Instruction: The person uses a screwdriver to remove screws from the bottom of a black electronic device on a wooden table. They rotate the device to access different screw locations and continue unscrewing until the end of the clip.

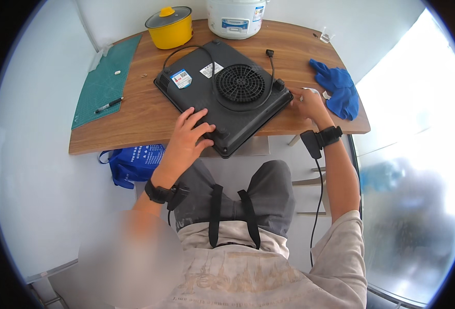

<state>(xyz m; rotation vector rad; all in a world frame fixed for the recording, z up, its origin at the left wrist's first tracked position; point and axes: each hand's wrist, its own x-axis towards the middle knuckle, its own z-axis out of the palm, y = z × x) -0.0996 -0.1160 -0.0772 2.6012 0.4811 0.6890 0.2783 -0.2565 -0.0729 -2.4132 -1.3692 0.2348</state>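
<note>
A black induction cooker (pixel 201 98) lies upside down and turned at an angle on the table, its round fan grille (pixel 240 83) facing up. One corner sticks out past the table's near edge. My left hand (pixel 187 138) rests with spread fingers on the near left part of its underside. At the right corner, my right hand (pixel 310 105) has its fingers bent in, fingertips by the cooker's edge. A bit of white shows at that hand; what it is I cannot make out. The black power cord (pixel 213 69) loops over the cooker, its plug (pixel 270 53) on the far side.
A yellow pot (pixel 171 37) with a glass lid and a white rice cooker (pixel 228 28) stand at the back. On the left, a pen (pixel 108 105) lies on a green cutting mat (pixel 101 85). A blue cloth (pixel 338 87) lies right. A blue bag (pixel 135 164) sits below the table.
</note>
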